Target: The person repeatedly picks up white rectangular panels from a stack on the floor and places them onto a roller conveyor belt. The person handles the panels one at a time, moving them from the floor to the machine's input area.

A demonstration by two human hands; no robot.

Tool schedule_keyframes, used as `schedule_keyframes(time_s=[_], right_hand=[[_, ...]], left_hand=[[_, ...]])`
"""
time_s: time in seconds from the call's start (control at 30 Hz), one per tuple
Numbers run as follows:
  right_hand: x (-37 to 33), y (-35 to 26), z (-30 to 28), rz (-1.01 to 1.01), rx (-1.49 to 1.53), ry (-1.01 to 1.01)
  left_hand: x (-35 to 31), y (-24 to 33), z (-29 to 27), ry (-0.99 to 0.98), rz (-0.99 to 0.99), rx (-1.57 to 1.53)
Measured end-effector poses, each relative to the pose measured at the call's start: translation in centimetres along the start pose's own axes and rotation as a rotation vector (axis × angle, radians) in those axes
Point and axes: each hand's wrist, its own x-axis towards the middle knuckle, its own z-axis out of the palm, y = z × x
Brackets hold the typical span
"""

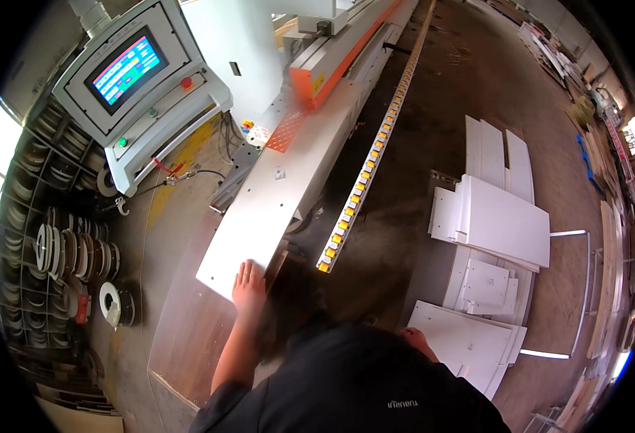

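My left hand (249,287) lies flat, fingers stretched out, on the near end of a long white panel (259,209). The panel has a few small dark holes. Its far end reaches in beside the grey and orange machine (332,65). Low on the right, my right hand (420,342) shows only in part past my black sleeve, beside a stack of white panels (469,346). Its fingers are mostly hidden, so I cannot make out whether they hold anything.
A control console (126,72) with a lit screen stands at upper left. A rail with yellow rollers (357,195) runs alongside the machine. More white panels (509,224) are piled at right. Rolls of edge banding (75,252) fill a rack at left.
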Motion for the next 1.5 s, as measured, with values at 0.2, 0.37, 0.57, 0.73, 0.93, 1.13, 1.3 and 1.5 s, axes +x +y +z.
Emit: schedule_keyframes(time_s=[0.2, 0.37, 0.57, 0.73, 0.93, 1.13, 1.3, 1.5], right_hand=[[6.2, -0.6, 2.2, -0.059, 0.418, -0.195], [5.5, -2.4, 3.9, -0.012, 0.434, -0.182], [4.7, 4.2, 4.7, 0.093, 0.363, -0.178], [4.1, 11.4, 5.3, 0.095, 0.269, -0.018], [2.1, 16.2, 5.8, 0.249, 0.641, 0.197], [7.6, 26.4, 11.6, 0.514, 0.754, 0.537], [12.4, 31.4, 11.7, 0.884, 1.135, 0.714], [12.9, 32.0, 7.5, 0.843, 1.927, 0.764]], left_hand=[[0.6, 0.5, -0.5, -0.018, -0.015, 0.008], [4.6, 2.1, 1.5, -0.046, -0.016, 0.036], [10.1, 5.1, 3.5, -0.108, 0.052, 0.09], [12.9, 2.7, 8.3, -0.047, 0.105, 0.077], [15.0, 14.2, 4.2, -0.155, 0.114, -0.191], [4.3, 24.6, 3.5, -0.856, 0.316, -0.493], [-5.2, 25.7, 6.7, -1.424, 0.599, -0.02], [-8.7, 18.6, 10.6, -1.408, 0.498, 0.031]])
